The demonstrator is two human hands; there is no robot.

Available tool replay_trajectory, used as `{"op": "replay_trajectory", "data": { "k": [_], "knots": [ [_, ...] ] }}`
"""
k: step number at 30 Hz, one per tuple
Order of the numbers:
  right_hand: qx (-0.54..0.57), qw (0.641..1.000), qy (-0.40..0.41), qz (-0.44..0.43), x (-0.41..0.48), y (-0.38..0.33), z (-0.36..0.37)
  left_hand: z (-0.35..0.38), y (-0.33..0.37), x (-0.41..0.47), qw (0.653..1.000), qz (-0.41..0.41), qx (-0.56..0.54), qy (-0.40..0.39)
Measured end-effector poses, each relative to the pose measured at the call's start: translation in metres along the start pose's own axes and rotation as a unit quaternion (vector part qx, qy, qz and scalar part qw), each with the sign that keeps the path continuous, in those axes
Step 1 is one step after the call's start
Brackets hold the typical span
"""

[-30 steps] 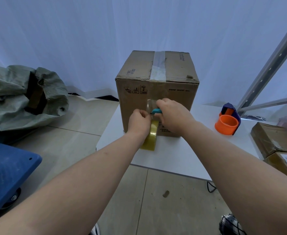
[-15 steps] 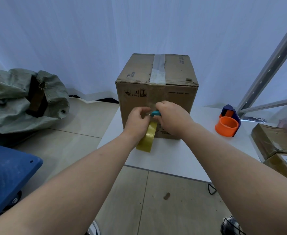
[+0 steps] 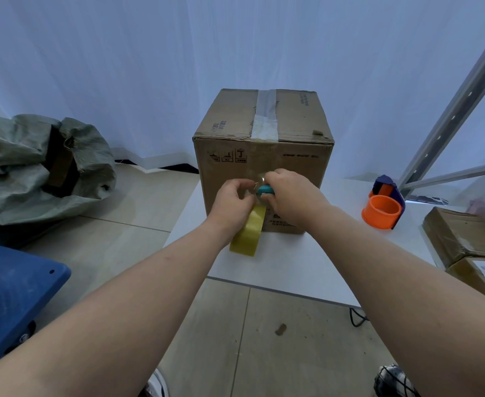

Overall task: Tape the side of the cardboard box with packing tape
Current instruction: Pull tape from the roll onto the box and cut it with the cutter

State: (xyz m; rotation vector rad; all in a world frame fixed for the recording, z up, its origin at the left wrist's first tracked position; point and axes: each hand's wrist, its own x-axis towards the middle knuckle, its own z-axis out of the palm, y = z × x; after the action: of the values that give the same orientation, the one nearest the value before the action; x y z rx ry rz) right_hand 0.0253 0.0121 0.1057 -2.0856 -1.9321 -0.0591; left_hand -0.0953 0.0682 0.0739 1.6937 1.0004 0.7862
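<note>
While the right hand (image 3: 288, 196) stays closed around a small teal tool (image 3: 265, 190), most likely a cutter, its tip meets the tape strip against the front of the cardboard box (image 3: 264, 156). Beside it, the left hand (image 3: 232, 200) pinches the strip just above the yellow roll of packing tape (image 3: 248, 229), which has swung lower and more tilted than a moment ago and now hangs below the fingers, close over the white table (image 3: 307, 265). That drop suggests the strip is being severed or is nearly free; I cannot tell whether the cut is complete. An orange tape dispenser (image 3: 381, 210) sits idle well to the right.
</note>
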Motion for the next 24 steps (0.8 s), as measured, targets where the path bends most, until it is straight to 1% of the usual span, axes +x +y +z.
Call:
{"op": "replay_trajectory", "data": {
  "k": [2, 5, 7, 9, 14, 19, 24],
  "knots": [
    [-0.005, 1.000, -0.002, -0.008, 0.002, -0.003, 0.002, 0.000, 0.000, -0.001, 1.000, -0.002, 0.001, -0.006],
    [-0.034, 0.998, -0.046, -0.009, 0.001, -0.002, 0.010, 0.000, 0.000, -0.003, 1.000, -0.002, 0.014, -0.014],
    [-0.040, 0.997, -0.061, 0.006, -0.003, 0.004, 0.011, -0.001, 0.000, -0.003, 1.000, -0.004, 0.019, -0.018],
    [-0.032, 0.998, -0.053, 0.021, -0.005, 0.012, 0.010, -0.002, -0.001, -0.003, 1.000, -0.003, 0.020, -0.020],
    [0.011, 0.999, -0.003, 0.038, -0.008, 0.022, 0.004, -0.004, -0.001, -0.004, 1.000, -0.015, 0.001, -0.023],
    [0.016, 0.999, 0.000, 0.051, -0.011, 0.025, 0.009, -0.003, -0.002, -0.004, 1.000, -0.013, -0.003, -0.017],
    [0.031, 0.997, 0.014, 0.065, -0.011, 0.032, 0.009, -0.002, 0.001, -0.007, 0.999, 0.033, 0.009, -0.020]
  ]
}}
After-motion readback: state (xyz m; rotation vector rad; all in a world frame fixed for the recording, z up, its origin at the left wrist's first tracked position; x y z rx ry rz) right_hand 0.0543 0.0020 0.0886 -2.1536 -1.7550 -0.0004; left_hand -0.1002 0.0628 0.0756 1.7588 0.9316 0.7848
